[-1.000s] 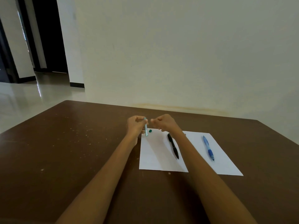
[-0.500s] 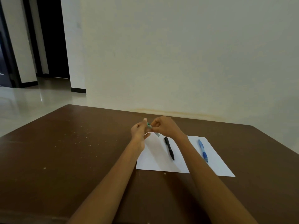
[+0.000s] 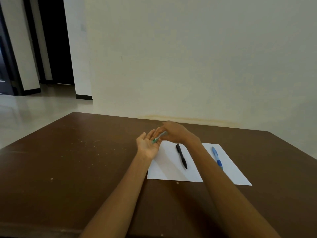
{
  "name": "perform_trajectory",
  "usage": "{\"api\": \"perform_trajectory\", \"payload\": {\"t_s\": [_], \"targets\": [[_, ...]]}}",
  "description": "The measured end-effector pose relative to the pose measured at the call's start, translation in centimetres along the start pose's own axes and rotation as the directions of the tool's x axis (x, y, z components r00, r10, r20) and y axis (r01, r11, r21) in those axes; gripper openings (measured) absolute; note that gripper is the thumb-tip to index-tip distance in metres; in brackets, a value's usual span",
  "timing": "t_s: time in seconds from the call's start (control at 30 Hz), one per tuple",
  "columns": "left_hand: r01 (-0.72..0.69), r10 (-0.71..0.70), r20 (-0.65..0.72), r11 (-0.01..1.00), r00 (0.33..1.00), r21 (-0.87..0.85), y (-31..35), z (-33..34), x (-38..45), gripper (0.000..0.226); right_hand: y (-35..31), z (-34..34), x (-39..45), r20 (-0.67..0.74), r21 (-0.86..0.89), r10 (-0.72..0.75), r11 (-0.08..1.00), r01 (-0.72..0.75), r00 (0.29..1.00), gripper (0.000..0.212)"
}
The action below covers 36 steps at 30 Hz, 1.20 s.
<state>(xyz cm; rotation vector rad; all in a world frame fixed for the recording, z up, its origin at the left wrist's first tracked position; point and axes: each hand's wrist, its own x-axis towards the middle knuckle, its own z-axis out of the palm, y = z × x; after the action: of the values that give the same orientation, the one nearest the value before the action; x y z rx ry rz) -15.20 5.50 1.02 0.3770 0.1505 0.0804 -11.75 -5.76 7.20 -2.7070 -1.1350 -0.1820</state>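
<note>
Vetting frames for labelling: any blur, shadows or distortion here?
Head view: right hand and the clear green-tipped pen it holds are slightly motion-smeared; black pen and blue pen on the white paper sheet are sharp; head view, soft forearm shadows cross the sheet; white door frames at left lean from wide-angle distortion.

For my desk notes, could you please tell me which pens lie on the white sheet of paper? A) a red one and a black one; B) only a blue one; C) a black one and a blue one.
C: the black pen and the blue pen lie on the paper, while the right hand holds the green pen.
</note>
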Motion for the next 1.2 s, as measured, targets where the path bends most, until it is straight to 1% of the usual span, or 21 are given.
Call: {"api": "perform_trajectory", "payload": {"t_s": [0.2,0.33,0.5,0.6,0.7,0.83,0.93,0.97,1.0,1.03,1.07,1.1,1.13,1.17,1.2], "targets": [[0.022,-0.022,-0.033,1.000,0.999,-0.006,0.2,0.0,-0.5,0.033,-0.4,0.2,0.6,-0.039,-0.109,-0.037,0.994,0.032,0.999,0.025],[0.044,-0.044,-0.033,0.999,0.999,0.009,0.2,0.1,-0.7,0.034,-0.3,0.2,0.4,-0.045,-0.137,-0.034,0.990,0.027,0.998,0.027],[0.052,-0.052,-0.026,0.999,0.998,-0.005,0.2,0.3,-0.8,0.041,0.8,0.0,0.2,-0.066,-0.156,-0.017,0.988,0.006,0.998,0.025],[0.056,-0.056,-0.008,0.998,0.998,-0.016,0.1,0.6,-1.1,0.042,1.6,0.0,-0.2,-0.084,-0.080,-0.018,0.997,0.012,0.996,0.023],[0.071,-0.071,0.010,0.997,0.997,-0.037,0.1,0.5,-1.1,0.046,2.2,0.1,-0.6,-0.064,0.005,-0.013,1.000,0.014,0.998,0.023],[0.073,-0.072,0.027,0.995,0.997,-0.068,0.1,0.4,-0.7,0.054,3.6,0.2,-1.2,-0.081,0.216,0.063,0.975,-0.044,0.995,0.021],[0.065,-0.064,0.031,0.997,0.997,-0.034,0.0,0.0,-0.3,0.058,4.7,0.1,-2.0,-0.110,0.315,0.113,0.946,-0.073,0.987,0.019],[0.061,-0.061,0.034,0.998,0.998,0.005,-0.1,0.0,-0.2,0.058,5.1,0.2,-2.2,-0.117,0.336,0.126,0.938,-0.080,0.985,0.019],[0.044,-0.047,0.033,0.995,0.998,0.085,-0.3,0.2,-0.1,0.056,5.4,0.2,-2.4,-0.122,0.355,0.142,0.930,-0.090,0.982,0.019],[0.012,-0.018,0.029,0.977,0.999,0.212,-0.5,0.4,0.0,0.052,5.6,0.2,-2.6,-0.126,0.374,0.159,0.922,-0.102,0.979,0.019],[-0.029,0.020,0.026,0.927,0.999,0.374,-0.8,0.7,0.1,0.046,5.7,0.2,-2.7,-0.131,0.391,0.178,0.914,-0.114,0.975,0.019],[-0.072,0.065,0.034,0.835,0.997,0.546,-1.1,1.0,0.2,0.043,5.9,0.1,-2.8,-0.138,0.406,0.189,0.906,-0.119,0.972,0.019],[-0.122,0.105,0.066,0.705,0.992,0.699,-1.5,1.1,0.2,0.043,5.9,0.1,-2.9,-0.145,0.421,0.196,0.899,-0.119,0.970,0.019],[-0.177,0.131,0.125,0.547,0.983,0.818,-1.8,1.0,0.3,0.044,6.0,0.0,-2.9,-0.153,0.439,0.201,0.891,-0.116,0.968,0.019],[-0.236,0.131,0.200,0.375,0.971,0.896,-2.0,0.7,0.2,0.049,6.0,0.0,-2.9,-0.159,0.463,0.209,0.879,-0.114,0.965,0.019]]}}
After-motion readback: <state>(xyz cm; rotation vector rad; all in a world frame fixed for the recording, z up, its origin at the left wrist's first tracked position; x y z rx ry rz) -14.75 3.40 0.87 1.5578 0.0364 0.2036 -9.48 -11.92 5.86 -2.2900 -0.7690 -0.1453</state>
